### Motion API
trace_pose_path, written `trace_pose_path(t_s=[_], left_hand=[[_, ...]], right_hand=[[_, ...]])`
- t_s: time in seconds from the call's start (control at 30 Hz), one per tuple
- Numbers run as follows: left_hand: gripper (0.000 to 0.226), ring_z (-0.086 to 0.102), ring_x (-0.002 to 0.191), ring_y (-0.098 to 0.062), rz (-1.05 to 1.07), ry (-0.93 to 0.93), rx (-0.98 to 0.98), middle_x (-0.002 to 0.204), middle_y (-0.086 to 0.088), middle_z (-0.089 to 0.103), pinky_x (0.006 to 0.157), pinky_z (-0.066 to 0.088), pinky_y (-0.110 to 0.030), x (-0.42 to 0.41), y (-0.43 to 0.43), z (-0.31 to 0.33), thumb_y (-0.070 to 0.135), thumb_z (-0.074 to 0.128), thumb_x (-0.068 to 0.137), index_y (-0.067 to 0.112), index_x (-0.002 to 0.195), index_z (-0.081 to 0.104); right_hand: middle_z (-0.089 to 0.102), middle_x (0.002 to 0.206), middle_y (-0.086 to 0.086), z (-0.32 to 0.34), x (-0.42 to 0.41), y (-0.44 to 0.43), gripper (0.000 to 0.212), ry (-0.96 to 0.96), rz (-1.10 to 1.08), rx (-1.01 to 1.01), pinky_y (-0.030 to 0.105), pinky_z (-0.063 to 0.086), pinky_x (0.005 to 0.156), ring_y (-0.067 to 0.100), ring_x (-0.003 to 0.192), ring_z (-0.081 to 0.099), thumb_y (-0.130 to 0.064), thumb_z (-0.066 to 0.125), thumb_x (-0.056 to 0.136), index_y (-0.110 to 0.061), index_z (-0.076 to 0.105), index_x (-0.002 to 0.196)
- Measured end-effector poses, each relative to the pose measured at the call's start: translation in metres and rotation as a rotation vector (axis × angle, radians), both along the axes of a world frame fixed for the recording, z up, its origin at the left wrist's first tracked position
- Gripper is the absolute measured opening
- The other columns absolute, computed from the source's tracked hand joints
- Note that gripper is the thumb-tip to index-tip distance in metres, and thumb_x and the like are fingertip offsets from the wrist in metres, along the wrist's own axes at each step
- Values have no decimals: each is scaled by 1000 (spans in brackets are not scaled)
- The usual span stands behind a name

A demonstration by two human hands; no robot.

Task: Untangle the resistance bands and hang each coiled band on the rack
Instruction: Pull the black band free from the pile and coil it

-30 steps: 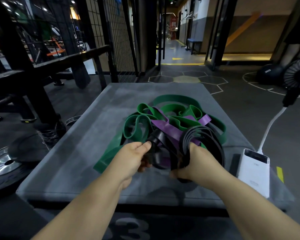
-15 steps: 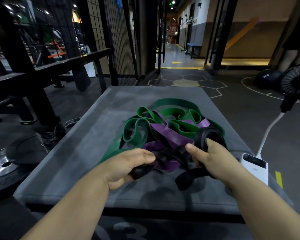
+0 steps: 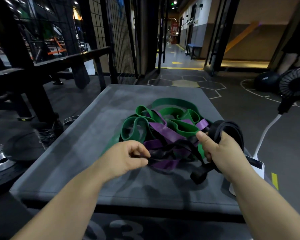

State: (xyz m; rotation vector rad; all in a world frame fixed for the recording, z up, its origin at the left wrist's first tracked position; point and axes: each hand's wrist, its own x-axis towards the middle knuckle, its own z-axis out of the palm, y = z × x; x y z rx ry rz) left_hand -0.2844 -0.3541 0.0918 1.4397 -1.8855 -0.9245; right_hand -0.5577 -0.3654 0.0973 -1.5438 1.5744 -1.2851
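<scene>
Grey platform: inside its edges, fingers of left hand and right hand grasp black band.

A green band, a purple band and a black band lie on the grey bench. The far floor is dark grey with white hexagon outlines, one filled yellow. The power bank on the right is white.
</scene>
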Motion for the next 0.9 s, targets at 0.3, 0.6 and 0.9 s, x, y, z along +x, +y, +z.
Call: trace_pose_path(t_s=[0.3, 0.6, 0.9], left_hand=[[21, 50, 54, -5, 162, -440, -30, 60, 11, 53, 49, 33, -20, -18, 6, -3, 41, 76, 73, 38, 92, 69], [27, 54, 63, -12, 162, -189, -18, 71, 3, 59, 62, 42, -31, -16, -4, -8, 37, 80, 75, 21, 73, 58], [32, 35, 57, -9, 121, 465, 289, 73, -2, 43, 49, 29, -20, -18, 3, -1, 47, 50, 91, 17, 101, 52]], right_hand=[[54, 47, -24, 0, 7, 4, 20, 89, 75, -17, 17, 39, 60, -3, 52, 51, -43, 69, 85, -28, 57, 83], [55, 46, -13, -1, 9, 2, 26, 73, 59, 29, 27, 41, 59, 1, 45, 49, -43, 71, 84, -21, 57, 83], [55, 47, -17, -2, 9, 2, 23, 109, 71, 29, 12, 37, 51, -6, 45, 50, -42, 69, 87, -26, 54, 78]])
